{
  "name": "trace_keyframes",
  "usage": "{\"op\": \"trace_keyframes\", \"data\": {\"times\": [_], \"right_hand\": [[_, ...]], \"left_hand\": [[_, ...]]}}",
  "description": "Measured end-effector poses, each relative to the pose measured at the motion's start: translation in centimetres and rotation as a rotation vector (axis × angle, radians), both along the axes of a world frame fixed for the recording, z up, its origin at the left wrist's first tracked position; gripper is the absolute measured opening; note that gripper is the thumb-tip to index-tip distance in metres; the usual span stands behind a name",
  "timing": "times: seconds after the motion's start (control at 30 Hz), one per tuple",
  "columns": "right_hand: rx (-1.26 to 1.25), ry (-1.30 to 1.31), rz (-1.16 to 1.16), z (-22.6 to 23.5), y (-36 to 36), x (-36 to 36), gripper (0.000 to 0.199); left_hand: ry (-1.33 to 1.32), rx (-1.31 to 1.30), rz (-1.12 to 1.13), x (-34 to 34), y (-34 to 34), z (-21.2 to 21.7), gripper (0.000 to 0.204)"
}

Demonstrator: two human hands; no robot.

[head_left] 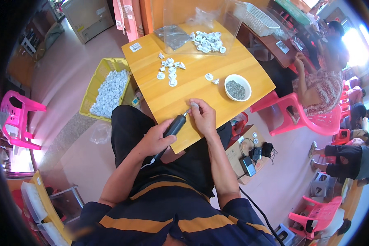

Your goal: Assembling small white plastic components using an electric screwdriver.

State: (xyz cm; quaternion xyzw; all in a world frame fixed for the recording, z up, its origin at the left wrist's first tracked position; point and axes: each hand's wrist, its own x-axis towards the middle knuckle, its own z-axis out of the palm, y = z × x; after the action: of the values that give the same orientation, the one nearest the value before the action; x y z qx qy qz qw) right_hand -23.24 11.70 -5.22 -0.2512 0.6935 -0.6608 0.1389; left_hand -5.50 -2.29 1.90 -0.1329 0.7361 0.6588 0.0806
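My left hand (pixel 155 139) is wrapped around a black electric screwdriver (pixel 176 126), with a cable at its rear end. Its bit points up at a small white plastic part (pixel 194 105), pinched between the fingers of my right hand (pixel 205 119) over the near edge of the wooden table (pixel 147 47). Whether a screw sits at the bit is too small to tell. Farther back on the table are two loose white pieces (pixel 209 76) and a white bowl (pixel 226 92) of small metal screws (pixel 235 89). A cluster of white parts (pixel 172 70) lies to the left.
At the table's far side stands a clear plastic bin (pixel 180 50) with white parts. A yellow crate (pixel 90 88) full of white pieces is on the floor at left. Right of me are a box with a black power device (pixel 247 165), a pink chair (pixel 305 117) and a seated person (pixel 320 88).
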Motion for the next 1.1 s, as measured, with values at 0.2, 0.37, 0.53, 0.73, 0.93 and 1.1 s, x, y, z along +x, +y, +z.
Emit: {"op": "trace_keyframes", "data": {"times": [0.2,0.37,0.53,0.73,0.93,1.1], "right_hand": [[-0.042,-0.014,-0.001,-0.10,-0.02,0.10,0.021],[-0.037,-0.029,0.005,-0.18,-0.02,0.02,0.020],[-0.024,-0.023,-0.003,-0.11,-0.13,0.12,0.020],[-0.005,-0.016,-0.013,-0.27,-0.14,0.02,0.021],[-0.013,-0.017,-0.016,-0.18,-0.10,0.03,0.022],[-0.022,-0.027,-0.023,-0.01,-0.15,0.13,0.021]], "left_hand": [[0.061,0.031,0.006,-0.25,0.09,0.34,0.059],[0.046,0.023,-0.015,-0.29,-0.07,-0.34,0.058],[0.070,0.025,-0.005,-0.29,-0.07,-0.18,0.059],[0.073,-0.027,-0.016,-0.36,-0.13,0.02,0.062],[0.054,-0.129,-0.004,-0.41,-0.22,-0.35,0.061],[0.080,-0.221,-0.015,-0.46,-0.36,-0.19,0.062]]}}
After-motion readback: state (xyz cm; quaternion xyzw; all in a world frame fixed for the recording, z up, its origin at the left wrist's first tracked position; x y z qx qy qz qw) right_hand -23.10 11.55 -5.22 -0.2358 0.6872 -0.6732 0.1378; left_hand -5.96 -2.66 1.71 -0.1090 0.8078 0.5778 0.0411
